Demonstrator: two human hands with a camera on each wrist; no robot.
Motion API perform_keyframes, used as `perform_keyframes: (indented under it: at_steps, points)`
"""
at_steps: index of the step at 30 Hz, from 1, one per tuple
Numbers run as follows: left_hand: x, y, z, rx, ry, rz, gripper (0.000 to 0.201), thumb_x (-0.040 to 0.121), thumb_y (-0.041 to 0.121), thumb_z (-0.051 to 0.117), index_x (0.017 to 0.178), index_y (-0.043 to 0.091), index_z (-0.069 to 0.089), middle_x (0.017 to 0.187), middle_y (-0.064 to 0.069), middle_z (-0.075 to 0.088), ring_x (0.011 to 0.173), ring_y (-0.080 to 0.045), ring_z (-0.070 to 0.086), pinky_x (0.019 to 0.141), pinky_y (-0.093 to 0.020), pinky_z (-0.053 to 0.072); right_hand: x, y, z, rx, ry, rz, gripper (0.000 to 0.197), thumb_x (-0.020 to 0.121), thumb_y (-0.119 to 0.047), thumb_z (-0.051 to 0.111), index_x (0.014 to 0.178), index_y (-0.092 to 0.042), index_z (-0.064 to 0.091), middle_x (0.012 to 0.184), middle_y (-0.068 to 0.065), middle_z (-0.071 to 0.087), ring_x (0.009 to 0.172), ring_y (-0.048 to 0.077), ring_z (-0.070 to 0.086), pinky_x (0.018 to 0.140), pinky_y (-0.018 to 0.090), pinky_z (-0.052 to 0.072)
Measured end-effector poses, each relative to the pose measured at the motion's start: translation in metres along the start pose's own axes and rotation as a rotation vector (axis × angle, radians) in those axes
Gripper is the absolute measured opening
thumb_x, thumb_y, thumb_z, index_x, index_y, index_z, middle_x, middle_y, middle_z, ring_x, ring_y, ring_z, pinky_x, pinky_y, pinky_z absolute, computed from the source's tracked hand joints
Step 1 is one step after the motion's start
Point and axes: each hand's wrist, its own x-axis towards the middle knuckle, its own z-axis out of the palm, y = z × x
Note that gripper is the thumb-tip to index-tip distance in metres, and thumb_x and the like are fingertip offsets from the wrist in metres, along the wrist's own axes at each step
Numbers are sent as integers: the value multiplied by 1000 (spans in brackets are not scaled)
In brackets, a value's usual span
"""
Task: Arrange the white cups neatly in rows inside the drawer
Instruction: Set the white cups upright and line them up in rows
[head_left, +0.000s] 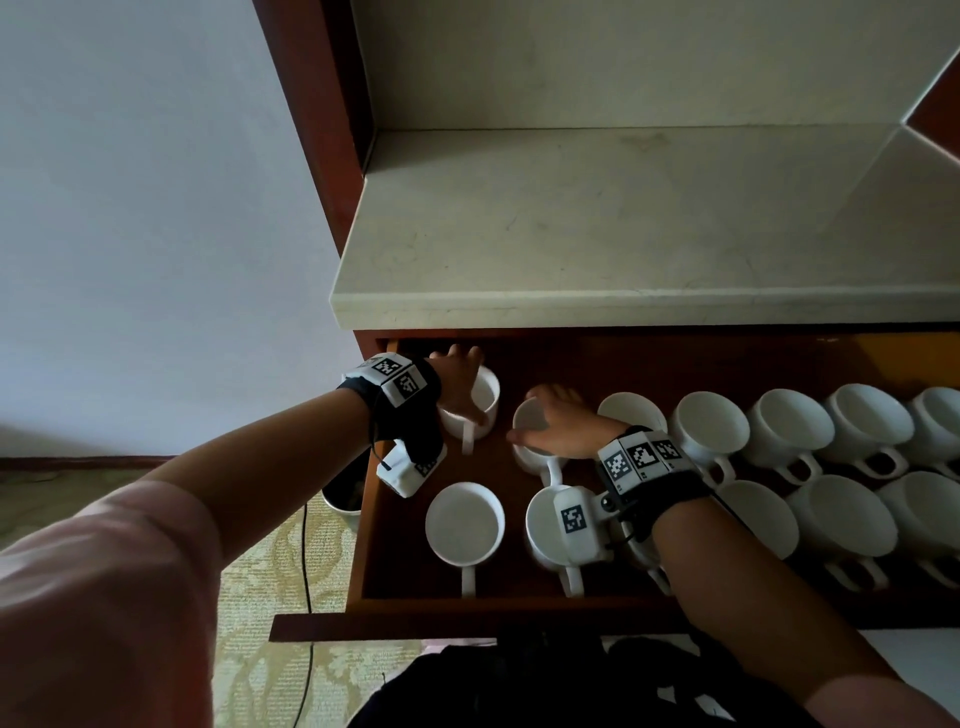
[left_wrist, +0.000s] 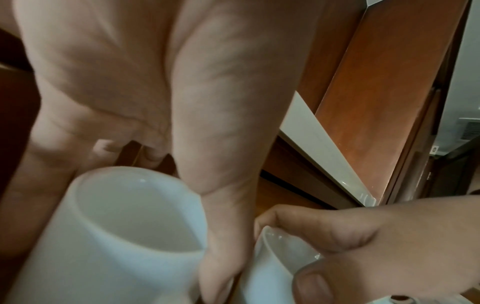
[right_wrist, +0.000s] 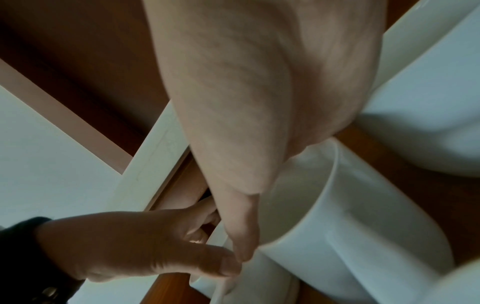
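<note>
Left hand (head_left: 460, 382): I grip the back-left cup (head_left: 480, 402) by its rim.
Right hand (head_left: 553, 423): I grip the neighbouring cup (head_left: 530, 452) in the drawer (head_left: 395, 605).

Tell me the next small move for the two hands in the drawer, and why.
Probably set both down and let go. The left hand grips the far-left white ceramic cup, the right hand grips the neighbouring white cup, and both cups already sit in line with the back row inside the brown wooden drawer.
</note>
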Motion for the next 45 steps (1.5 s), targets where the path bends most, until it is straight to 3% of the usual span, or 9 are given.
perform_keyframes:
  at_steps: [4,9,21,28,45]
  points:
    - [-5,2,-2,44,-39,19,98,71,59,71,148,27,20,149,-12,26,131,-37,39,100,-47,43,0,0,0,-11,-1,-3,77,85,-56,57,144,-17,26,148,8,26,139,27,21,110,35,24]
    - [-7,3,-2,62,-86,17,100,68,60,73,147,28,23,147,-10,31,125,-29,47,93,-39,49,1,1,0,-22,-11,-7,77,85,-57,57,143,-17,26,147,8,27,138,27,22,109,36,25]
    - [-14,2,2,48,-132,33,106,57,63,78,144,27,27,142,-9,38,122,-29,49,93,-44,51,2,1,-1,-30,-12,-18,73,85,-56,57,141,-16,30,145,8,29,136,27,24,107,37,27]
    - [-17,-1,8,19,-108,55,102,60,61,79,142,24,31,138,-7,45,118,-27,52,91,-42,52,2,1,0,-19,-12,-20,72,85,-55,57,139,-16,31,144,8,30,135,26,26,106,36,28]
    - [-20,0,14,9,-113,83,101,59,62,78,141,25,32,138,-7,41,118,-27,51,90,-42,53,2,1,2,-32,-1,-10,73,85,-56,57,140,-16,30,145,9,29,135,27,26,107,36,27]
